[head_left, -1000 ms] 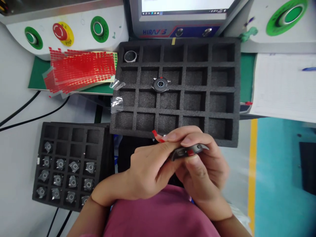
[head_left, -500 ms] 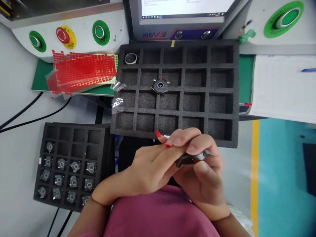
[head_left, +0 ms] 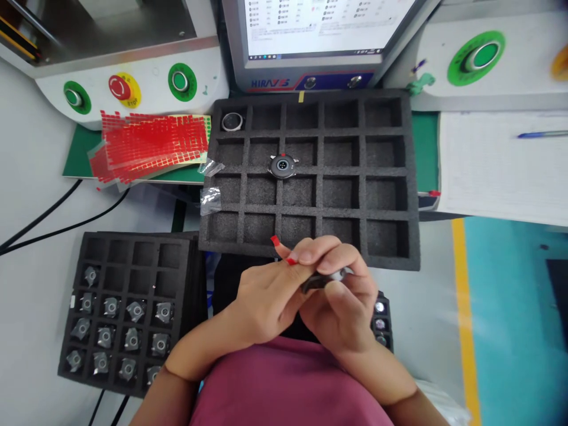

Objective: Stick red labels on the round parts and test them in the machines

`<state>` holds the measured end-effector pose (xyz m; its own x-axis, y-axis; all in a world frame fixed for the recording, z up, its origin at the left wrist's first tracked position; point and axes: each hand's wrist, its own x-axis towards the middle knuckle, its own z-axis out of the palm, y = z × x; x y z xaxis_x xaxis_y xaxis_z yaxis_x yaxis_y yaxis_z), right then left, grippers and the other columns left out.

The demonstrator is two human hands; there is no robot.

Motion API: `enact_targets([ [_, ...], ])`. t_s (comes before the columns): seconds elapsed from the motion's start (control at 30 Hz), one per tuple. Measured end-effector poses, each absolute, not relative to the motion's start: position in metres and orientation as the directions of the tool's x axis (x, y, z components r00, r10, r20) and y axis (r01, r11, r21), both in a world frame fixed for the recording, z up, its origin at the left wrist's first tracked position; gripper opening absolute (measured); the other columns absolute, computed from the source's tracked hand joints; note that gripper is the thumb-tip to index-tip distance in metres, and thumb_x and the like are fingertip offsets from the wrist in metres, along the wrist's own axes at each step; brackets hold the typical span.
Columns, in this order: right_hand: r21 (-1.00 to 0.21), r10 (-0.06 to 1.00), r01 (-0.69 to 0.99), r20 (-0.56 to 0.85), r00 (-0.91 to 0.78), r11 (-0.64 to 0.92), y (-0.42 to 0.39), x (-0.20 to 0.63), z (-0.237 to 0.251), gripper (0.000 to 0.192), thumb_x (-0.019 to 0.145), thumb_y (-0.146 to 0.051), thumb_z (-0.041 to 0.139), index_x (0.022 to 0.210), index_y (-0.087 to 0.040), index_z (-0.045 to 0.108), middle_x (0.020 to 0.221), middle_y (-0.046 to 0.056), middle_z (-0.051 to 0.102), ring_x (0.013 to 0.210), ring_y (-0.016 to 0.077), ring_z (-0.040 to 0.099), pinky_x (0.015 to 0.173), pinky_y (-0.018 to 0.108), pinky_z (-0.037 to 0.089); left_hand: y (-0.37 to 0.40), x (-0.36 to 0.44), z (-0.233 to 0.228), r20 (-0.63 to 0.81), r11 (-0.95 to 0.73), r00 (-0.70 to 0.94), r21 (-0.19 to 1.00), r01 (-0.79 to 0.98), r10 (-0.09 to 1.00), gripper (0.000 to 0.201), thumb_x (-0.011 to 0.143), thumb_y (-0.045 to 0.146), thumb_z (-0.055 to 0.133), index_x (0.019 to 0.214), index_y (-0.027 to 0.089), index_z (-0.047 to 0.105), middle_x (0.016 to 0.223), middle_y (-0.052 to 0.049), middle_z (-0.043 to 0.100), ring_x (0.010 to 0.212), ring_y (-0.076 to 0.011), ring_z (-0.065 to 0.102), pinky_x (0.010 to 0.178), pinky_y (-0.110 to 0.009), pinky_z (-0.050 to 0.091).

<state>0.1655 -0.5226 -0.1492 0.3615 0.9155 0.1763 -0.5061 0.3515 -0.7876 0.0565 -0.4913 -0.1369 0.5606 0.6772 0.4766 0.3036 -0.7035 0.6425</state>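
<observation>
Below the front edge of the foam tray, my two hands meet around a dark round watch case (head_left: 316, 282). My right hand (head_left: 348, 310) is closed on it, with the thumb beneath and bent fingers above. My left hand (head_left: 268, 299) is closed too, its fingers against the near side of the case and partly hidden by the right fingers. Small red tape pieces (head_left: 276, 241) stick to my left fingertips. Another watch case (head_left: 283, 166) rests back-up across the tray's dividers, a red tab at its top edge. A silver-rimmed watch case (head_left: 232, 122) sits in the far left compartment.
The black foam tray (head_left: 412, 236) lies before a monitor (head_left: 315, 35). Red sticker sheets (head_left: 151, 142) lie at left, near a red stop button (head_left: 119, 87). A lower foam tray (head_left: 66, 331) holds several wrapped parts. Paper (head_left: 501, 171) and a pen (head_left: 541, 135) are at right.
The camera view has shifted, showing more of the monitor. My right hand has moved slightly left with the watch case, and the red spot seen on the case is now hidden.
</observation>
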Motion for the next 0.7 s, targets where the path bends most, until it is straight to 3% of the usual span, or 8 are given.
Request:
enact_targets([
  [0.17,-0.836,0.897,-0.359,0.308,0.317,0.414,-0.523,0.170,-0.154,0.019,0.098,-0.018,0.058,0.113,-0.023,0.068,0.107,0.005,0.067,0.101,0.0167,0.066,0.091,0.033,0.061,-0.494,0.053,-0.123,0.325,-0.550,0.540,0.767,0.330,0.777,0.015,0.103,0.019,0.052,0.112,0.016,0.063,0.102,-0.007,0.079,0.085,-0.0145,0.077,0.078,-0.018,0.061],
  [0.3,-0.839,0.890,-0.353,0.291,0.351,0.413,-0.525,0.168,-0.150,0.020,0.099,-0.017,0.055,0.113,-0.023,0.067,0.106,0.005,0.066,0.100,0.0163,0.066,0.092,0.034,0.060,-0.494,0.056,-0.121,0.300,-0.533,0.562,0.786,0.312,0.771,0.016,0.102,0.018,0.052,0.111,0.015,0.065,0.091,-0.005,0.079,0.077,-0.0143,0.077,0.072,-0.018,0.061],
  [0.4,-0.835,0.882,-0.369,0.257,0.396,0.409,-0.527,0.166,-0.149,0.020,0.098,-0.016,0.054,0.111,-0.023,0.068,0.105,0.004,0.065,0.099,0.0149,0.067,0.094,0.032,0.060,-0.494,0.058,-0.123,0.286,-0.531,0.572,0.784,0.321,0.769,0.017,0.103,0.018,0.050,0.112,0.013,0.065,0.098,-0.008,0.079,0.084,-0.0164,0.077,0.074,-0.020,0.060],
  [0.47,-0.850,0.882,-0.339,0.263,0.391,0.404,-0.528,0.169,-0.151,0.022,0.098,-0.015,0.055,0.113,-0.024,0.069,0.106,0.003,0.067,0.101,0.0145,0.067,0.098,0.032,0.058,-0.494,0.059,-0.123,0.235,-0.447,0.556,0.848,0.283,0.798,0.015,0.102,0.019,0.051,0.109,0.016,0.064,0.100,-0.008,0.078,0.087,-0.0174,0.077,0.075,-0.023,0.061],
  [0.53,-0.882,0.899,-0.279,0.283,0.333,0.381,-0.529,0.177,-0.152,0.023,0.098,-0.023,0.059,0.120,-0.025,0.068,0.115,0.004,0.069,0.111,0.0174,0.066,0.107,0.037,0.054,-0.493,0.060,-0.125,0.100,-0.216,0.543,0.964,0.153,0.834,0.013,0.101,0.026,0.057,0.110,0.018,0.061,0.095,-0.006,0.077,0.082,-0.0171,0.076,0.072,-0.024,0.061],
  [0.6,-0.908,0.901,-0.164,0.330,0.281,0.384,-0.529,0.190,-0.152,0.039,0.097,-0.042,0.064,0.132,-0.025,0.063,0.129,0.008,0.066,0.125,0.0244,0.061,0.115,0.047,0.046,-0.489,0.063,-0.128,-0.078,0.157,0.602,0.984,-0.080,0.795,0.026,0.097,0.038,0.065,0.113,0.020,0.055,0.081,-0.001,0.074,0.065,-0.0148,0.073,0.060,-0.022,0.058],
  [0.7,-0.881,0.854,0.072,0.471,0.222,0.467,-0.527,0.209,-0.153,0.060,0.089,-0.047,0.070,0.142,-0.023,0.057,0.133,0.012,0.065,0.133,0.0338,0.055,0.117,0.061,0.039,-0.482,0.067,-0.138,-0.218,0.654,0.788,0.701,-0.285,0.576,0.048,0.089,0.048,0.075,0.118,0.021,0.047,0.071,0.003,0.069,0.041,-0.0083,0.058,0.043,-0.016,0.048],
])
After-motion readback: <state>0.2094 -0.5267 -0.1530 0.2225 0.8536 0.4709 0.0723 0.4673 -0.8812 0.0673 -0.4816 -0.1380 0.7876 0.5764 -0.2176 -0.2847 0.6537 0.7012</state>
